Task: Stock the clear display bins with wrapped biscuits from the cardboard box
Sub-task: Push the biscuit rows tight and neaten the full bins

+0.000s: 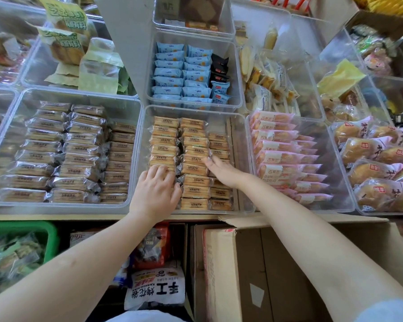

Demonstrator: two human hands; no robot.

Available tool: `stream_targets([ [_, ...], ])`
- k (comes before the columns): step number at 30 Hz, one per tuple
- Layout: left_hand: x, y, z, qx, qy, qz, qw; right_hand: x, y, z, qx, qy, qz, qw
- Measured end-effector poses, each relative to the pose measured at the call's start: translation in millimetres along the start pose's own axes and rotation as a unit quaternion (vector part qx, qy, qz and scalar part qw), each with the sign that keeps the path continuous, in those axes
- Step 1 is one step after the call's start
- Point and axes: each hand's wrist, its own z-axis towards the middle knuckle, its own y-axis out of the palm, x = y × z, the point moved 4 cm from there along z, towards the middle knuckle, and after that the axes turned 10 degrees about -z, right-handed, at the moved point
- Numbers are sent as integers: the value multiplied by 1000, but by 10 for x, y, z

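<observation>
Left hand (155,189) pressing flat on crinkly wrapped biscuits (193,156) in clear plastic bin (241,159); right hand (221,169) fingers straight, touching packs.

Both hands reach into the middle bin (241,159) of wrapped biscuits (164,140), the left hand (155,190) left of the right hand (221,170); the cardboard box (277,270) sits before it.

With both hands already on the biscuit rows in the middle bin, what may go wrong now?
1. The left hand presses on the left row of wrapped biscuits; hard pressure may crack them.
2. The right hand nudges packs beside the lower right column; packs may slide down and spoil the rows.
3. The clear bin stands at the shelf edge above the cardboard box; pulling may tip it.
</observation>
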Motion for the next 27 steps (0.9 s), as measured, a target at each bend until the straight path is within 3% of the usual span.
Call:
stream_targets([
  [6, 4, 0, -2, -5, -3, 0, 1000, -54, -151, 56, 91, 3, -28, 995],
  [15, 8, -21, -12, -2, -4, -10, 1000, 24, 29, 152, 57, 0, -103, 993],
  [22, 24, -31, -11, -4, -10, -17, 1000, -114, -149, 220, 32, 3, -72, 997],
  [27, 31, -34, -10, -9, -14, -18, 1000, -48, -358, 303, 140, 8, -9, 990],
])
